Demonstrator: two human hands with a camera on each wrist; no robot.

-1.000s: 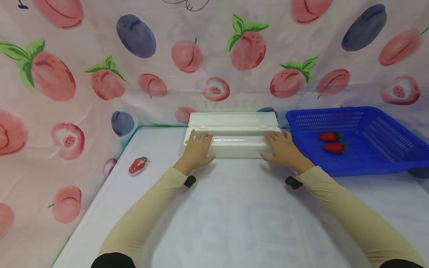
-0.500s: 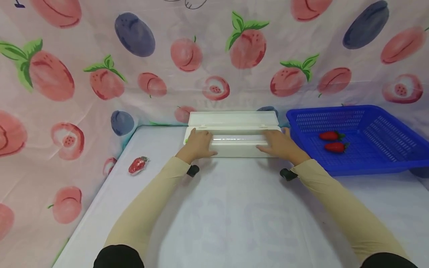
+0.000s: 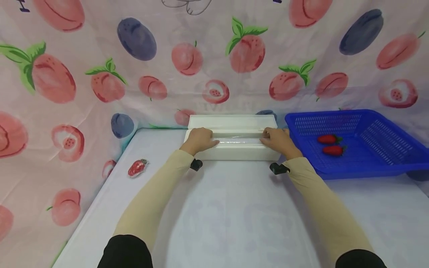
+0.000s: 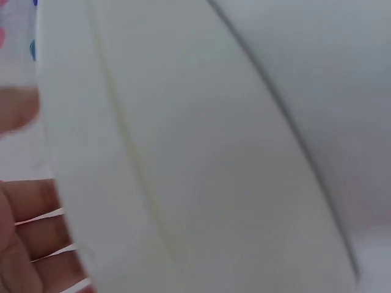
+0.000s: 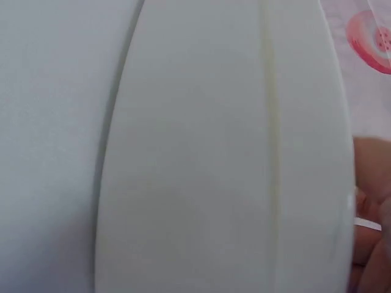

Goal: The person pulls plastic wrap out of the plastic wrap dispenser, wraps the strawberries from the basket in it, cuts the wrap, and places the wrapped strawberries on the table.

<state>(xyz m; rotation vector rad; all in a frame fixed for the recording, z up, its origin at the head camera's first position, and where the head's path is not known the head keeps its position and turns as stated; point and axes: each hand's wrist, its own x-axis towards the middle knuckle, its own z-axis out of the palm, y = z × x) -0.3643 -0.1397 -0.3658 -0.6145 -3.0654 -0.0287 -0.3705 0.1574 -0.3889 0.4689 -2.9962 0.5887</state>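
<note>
A white cling film dispenser (image 3: 234,152) sits at the back of the table, its lid (image 3: 231,121) raised. Clear cling film (image 3: 238,141) shows in its slot, between my hands. My left hand (image 3: 199,140) is over the left end, fingers bent, thumb pointing inward along the film. In the left wrist view, a gap separates this thumb (image 4: 17,110) from the fingers (image 4: 36,235); whether they hold film is hidden. At the other end, my right hand (image 3: 279,140) appears to pinch the film's edge between thumb and fingers. The dispenser's wall hides part of both hands in the wrist views.
A red strawberry (image 3: 137,168), seemingly wrapped in film, lies on the white table (image 3: 228,216) at the left. To the right stands a blue perforated basket (image 3: 378,172) with two strawberries (image 3: 333,150) inside. A fruit-patterned cloth (image 3: 207,33) hangs behind the dispenser.
Both hands have drawn slightly inward, and their fingers have bent more. Both thumbs have risen from the dispenser's front wall to the film. The view has tipped slightly upward.
</note>
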